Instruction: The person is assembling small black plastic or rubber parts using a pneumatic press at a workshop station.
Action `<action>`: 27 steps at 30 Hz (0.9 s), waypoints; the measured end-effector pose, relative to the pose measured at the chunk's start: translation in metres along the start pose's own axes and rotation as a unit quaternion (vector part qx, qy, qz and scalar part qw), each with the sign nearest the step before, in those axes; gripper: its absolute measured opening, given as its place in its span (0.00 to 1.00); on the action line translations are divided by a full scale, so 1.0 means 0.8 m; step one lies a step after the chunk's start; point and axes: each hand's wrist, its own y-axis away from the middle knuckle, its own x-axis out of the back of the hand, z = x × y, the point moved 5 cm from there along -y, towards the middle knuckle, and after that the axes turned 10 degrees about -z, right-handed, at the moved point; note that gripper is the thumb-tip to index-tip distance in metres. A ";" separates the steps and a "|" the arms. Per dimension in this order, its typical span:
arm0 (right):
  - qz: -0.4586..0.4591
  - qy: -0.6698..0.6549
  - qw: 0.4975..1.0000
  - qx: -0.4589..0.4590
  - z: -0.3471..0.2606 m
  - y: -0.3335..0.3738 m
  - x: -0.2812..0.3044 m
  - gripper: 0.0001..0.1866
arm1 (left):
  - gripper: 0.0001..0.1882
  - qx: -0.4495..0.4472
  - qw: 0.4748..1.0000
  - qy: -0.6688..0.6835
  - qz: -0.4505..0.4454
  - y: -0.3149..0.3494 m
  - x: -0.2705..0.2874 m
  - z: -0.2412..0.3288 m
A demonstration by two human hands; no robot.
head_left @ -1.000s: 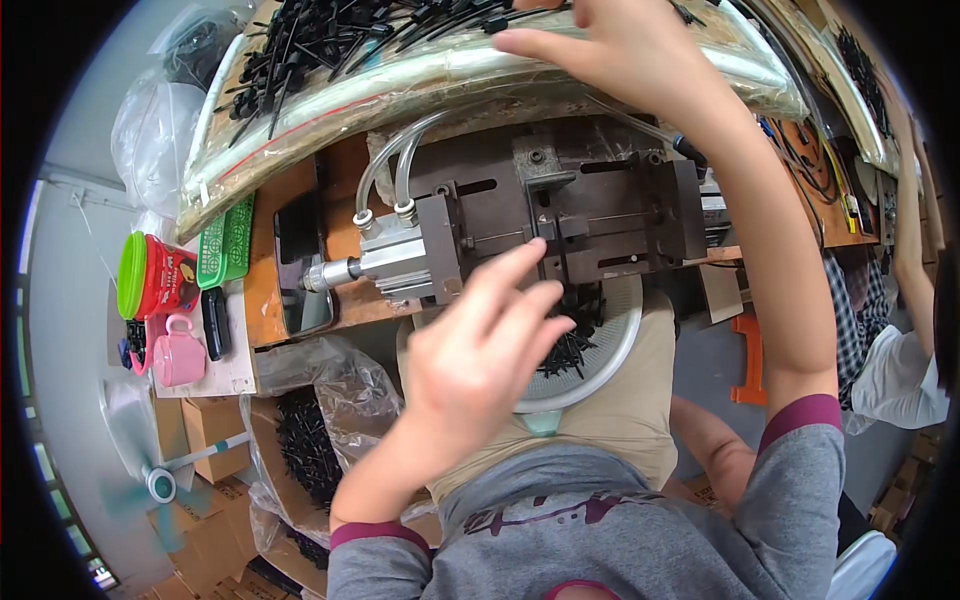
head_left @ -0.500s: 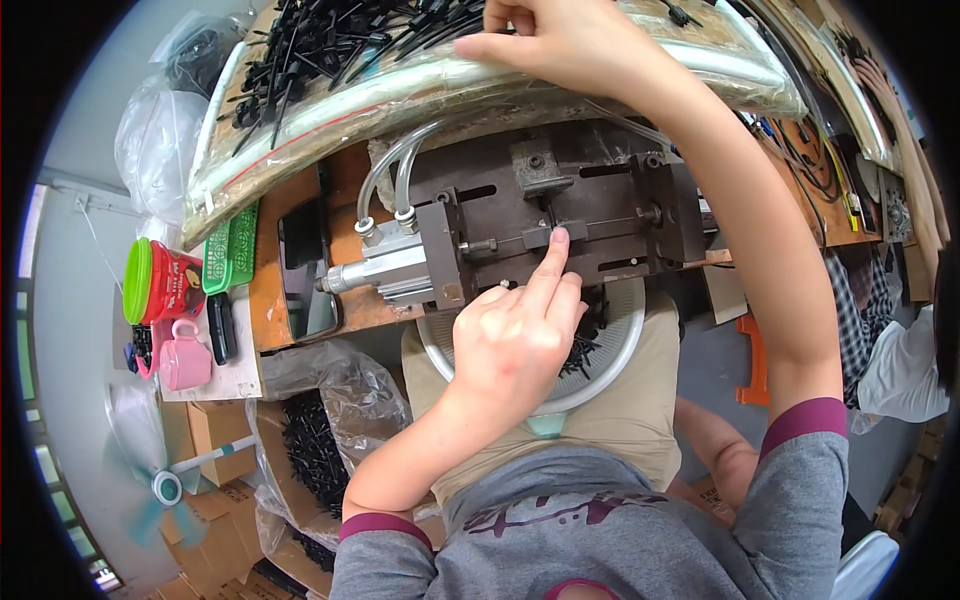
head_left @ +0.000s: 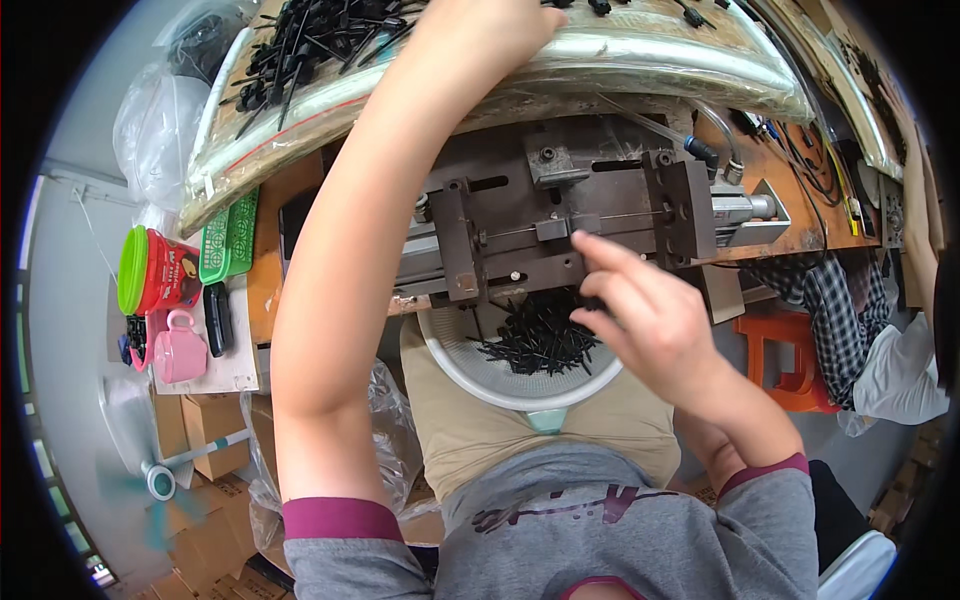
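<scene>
My left hand (head_left: 482,35) reaches over the far tray, by the pile of black plastic parts with thin stems (head_left: 310,45). The upper picture edge cuts off most of its fingers, so its grip is hidden. My right hand (head_left: 645,315) hovers at the near side of the dark metal fixture (head_left: 610,190). Its index finger points at the small block (head_left: 553,230) in the fixture's middle; the thumb is apart and nothing shows between the fingers. Below, a white basket (head_left: 480,385) on my lap holds many black stemmed pieces (head_left: 545,335).
A plastic-wrapped tray edge (head_left: 640,50) runs behind the fixture. Air cylinders, one at right (head_left: 745,208), flank it, with hoses. On the left stand a red tub (head_left: 170,270), a pink cup (head_left: 182,352) and a green basket (head_left: 230,240). An orange stool (head_left: 780,365) is at right.
My left hand has gone from the fixture's block up to the far tray. My right hand has come down from the tray to the fixture's block.
</scene>
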 end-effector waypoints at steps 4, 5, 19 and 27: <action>-0.001 0.140 0.990 0.018 -0.017 -0.011 -0.011 0.07 | 0.25 0.081 0.993 -0.056 -0.065 -0.033 -0.018 -0.002; -0.011 0.157 0.987 0.015 -0.018 -0.017 -0.010 0.06 | 0.24 0.072 0.994 -0.037 -0.080 -0.035 -0.014 0.003; 0.063 0.062 0.990 -0.109 0.087 -0.131 0.106 0.13 | 0.13 -0.099 0.988 0.087 0.083 0.192 0.007 0.071; -0.010 0.023 0.989 -0.148 0.161 -0.231 0.102 0.15 | 0.14 -0.046 0.999 0.027 -0.002 0.254 -0.078 0.104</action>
